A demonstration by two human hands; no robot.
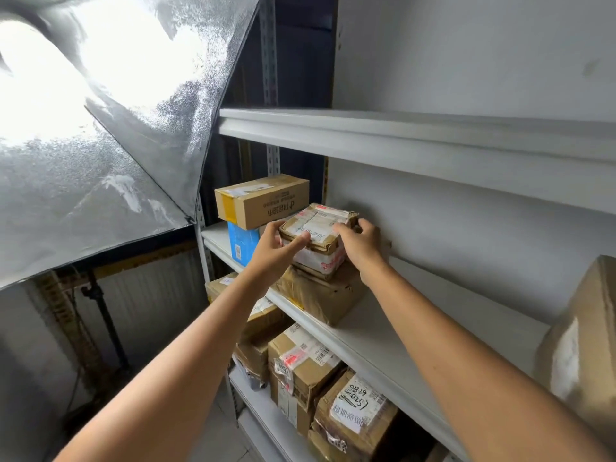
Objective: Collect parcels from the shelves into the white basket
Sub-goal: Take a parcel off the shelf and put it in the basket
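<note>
left hand (pixel 276 249), right hand (pixel 361 244) — holding taped parcel (pixel 318 224)

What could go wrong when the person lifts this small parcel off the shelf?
The small parcel is crumpled and the left hand and right hand hold only its upper edges, so it may slip. The brown box beneath it lies at the shelf front and might be dragged off.
</note>
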